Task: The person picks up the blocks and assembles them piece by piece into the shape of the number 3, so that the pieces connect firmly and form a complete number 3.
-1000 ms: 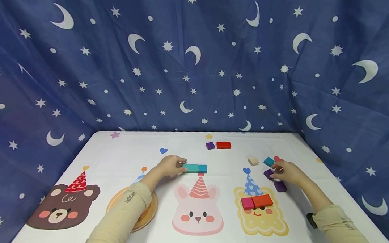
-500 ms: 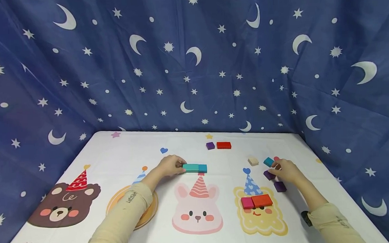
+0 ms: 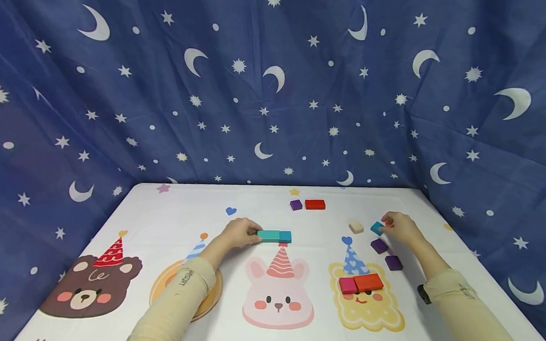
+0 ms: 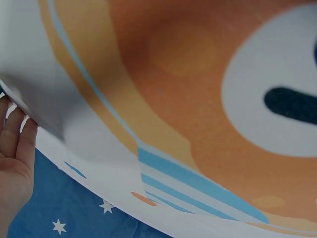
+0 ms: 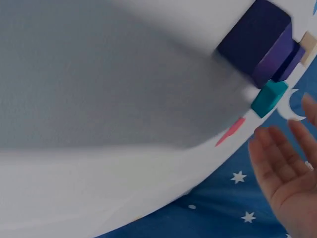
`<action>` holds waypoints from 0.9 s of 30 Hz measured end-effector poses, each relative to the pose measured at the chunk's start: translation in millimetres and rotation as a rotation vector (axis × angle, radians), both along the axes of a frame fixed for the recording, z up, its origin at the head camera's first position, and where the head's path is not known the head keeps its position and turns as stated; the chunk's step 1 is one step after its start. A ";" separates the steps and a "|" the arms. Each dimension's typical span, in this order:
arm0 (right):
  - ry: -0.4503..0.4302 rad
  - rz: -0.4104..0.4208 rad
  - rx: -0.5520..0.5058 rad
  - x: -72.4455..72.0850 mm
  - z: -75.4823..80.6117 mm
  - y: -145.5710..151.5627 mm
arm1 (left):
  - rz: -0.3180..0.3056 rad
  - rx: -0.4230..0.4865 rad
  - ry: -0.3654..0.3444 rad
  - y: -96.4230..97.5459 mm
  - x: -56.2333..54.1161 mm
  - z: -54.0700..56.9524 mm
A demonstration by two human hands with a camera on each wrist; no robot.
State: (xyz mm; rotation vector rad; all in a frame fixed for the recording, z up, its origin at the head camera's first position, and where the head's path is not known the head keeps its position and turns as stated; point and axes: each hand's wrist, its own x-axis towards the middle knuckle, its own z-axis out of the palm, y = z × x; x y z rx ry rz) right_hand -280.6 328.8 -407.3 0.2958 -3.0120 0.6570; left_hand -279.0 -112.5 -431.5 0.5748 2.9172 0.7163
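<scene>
My left hand (image 3: pixel 240 233) is at the left end of a teal block (image 3: pixel 269 236), thumb in front and fingers behind, pinching it. A smaller blue block (image 3: pixel 285 237) lies end to end with it. In the left wrist view only some fingers (image 4: pixel 22 131) show at the edge; the block is nearly hidden. My right hand (image 3: pixel 401 228) is beside another blue block (image 3: pixel 377 228), thumb and fingers spread near its right side. The right wrist view shows this hand (image 5: pixel 290 168) apart from the blue block (image 5: pixel 269 99). Two purple blocks (image 3: pixel 379 246) (image 3: pixel 393 263) lie nearer me.
A beige block (image 3: pixel 356 228) lies left of the right hand's blue block. Farther back are a purple block (image 3: pixel 296 204) and a red block (image 3: pixel 314 204). A pink block (image 3: pixel 348 285) and an orange-red block (image 3: pixel 368 282) adjoin on the printed white tablecloth (image 3: pixel 322 260).
My right hand has moved away from me, from the purple blocks to the blue block. The left hand and its row of blocks stay in place.
</scene>
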 end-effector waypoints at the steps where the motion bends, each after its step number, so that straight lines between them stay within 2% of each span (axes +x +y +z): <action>1: -0.019 0.002 0.000 -2.1 -0.7 0.9 | -0.001 0.001 -0.001 0.2 -0.4 0.6; 10: -0.132 0.059 0.038 -14.7 -9.5 7.7 | 0.007 0.003 -0.018 1.1 -2.6 0.2; 18: -0.134 -0.090 0.041 -19.6 -19.9 2.9 | 0.004 0.006 -0.013 -0.5 -3.3 -1.2; 27: -0.120 -0.090 0.054 -19.5 -16.4 -0.5 | -0.003 -0.001 -0.004 0.9 -3.3 -0.8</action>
